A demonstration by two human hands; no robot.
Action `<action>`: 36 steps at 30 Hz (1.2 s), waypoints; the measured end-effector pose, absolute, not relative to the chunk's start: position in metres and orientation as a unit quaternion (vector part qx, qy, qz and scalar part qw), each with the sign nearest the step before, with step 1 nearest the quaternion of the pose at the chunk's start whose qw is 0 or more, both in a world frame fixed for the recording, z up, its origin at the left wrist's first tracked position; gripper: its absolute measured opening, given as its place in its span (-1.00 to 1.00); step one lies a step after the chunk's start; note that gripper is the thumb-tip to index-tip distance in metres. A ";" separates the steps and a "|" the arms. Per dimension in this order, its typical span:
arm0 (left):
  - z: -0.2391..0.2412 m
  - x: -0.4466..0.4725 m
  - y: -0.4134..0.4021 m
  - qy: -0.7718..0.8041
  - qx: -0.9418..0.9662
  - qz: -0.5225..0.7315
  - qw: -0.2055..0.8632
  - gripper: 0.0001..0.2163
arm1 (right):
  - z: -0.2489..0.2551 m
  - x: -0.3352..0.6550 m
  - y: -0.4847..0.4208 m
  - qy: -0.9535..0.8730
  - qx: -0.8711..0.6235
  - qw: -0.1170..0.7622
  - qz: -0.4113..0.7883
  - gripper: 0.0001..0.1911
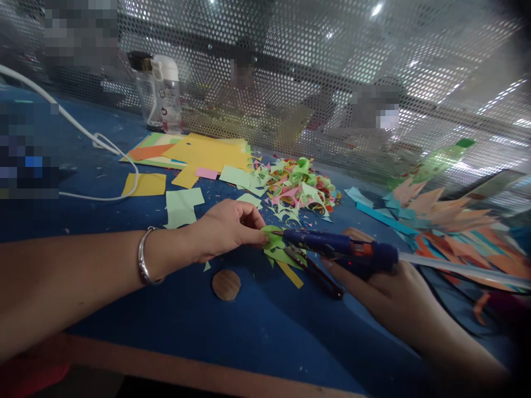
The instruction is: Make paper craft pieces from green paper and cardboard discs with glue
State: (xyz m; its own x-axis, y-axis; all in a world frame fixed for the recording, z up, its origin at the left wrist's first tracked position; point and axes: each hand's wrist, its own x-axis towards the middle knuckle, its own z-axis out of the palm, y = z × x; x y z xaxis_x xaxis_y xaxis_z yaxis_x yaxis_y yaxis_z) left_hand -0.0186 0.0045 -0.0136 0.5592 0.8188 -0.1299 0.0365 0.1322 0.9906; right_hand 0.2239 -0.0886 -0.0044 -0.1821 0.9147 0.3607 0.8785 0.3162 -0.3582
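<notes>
Two hands engaged: left hand (226,229) pinches the green paper piece (279,254) — right hand (390,298) grips the blue glue gun (323,242), nozzle touching the paper.

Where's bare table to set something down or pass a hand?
Bare blue tabletop at the front edge, between the round wooden disc and the right hand gripping the blue glue gun; also between the white cable and the forearm of the left hand pinching a green paper piece. Crowded: colourful paper scrap pile ahead, orange and teal spiky paper cutouts at right.
</notes>
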 end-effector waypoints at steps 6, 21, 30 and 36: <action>-0.012 -0.018 0.004 0.366 0.595 0.294 0.653 -0.85 | -0.003 0.223 -0.089 -0.778 -0.567 0.270 0.016 -0.72; -0.016 -0.017 0.005 0.362 0.604 0.292 0.648 -0.85 | -0.004 0.225 -0.088 -0.774 -0.572 0.269 0.047 -0.74; -0.014 -0.017 0.005 0.366 0.598 0.290 0.651 -0.85 | -0.003 0.225 -0.088 -0.766 -0.582 0.270 0.050 -0.74; -0.014 -0.017 0.004 0.365 0.590 0.287 0.661 -0.82 | -0.008 0.231 -0.087 -0.767 -0.582 0.265 0.052 -0.77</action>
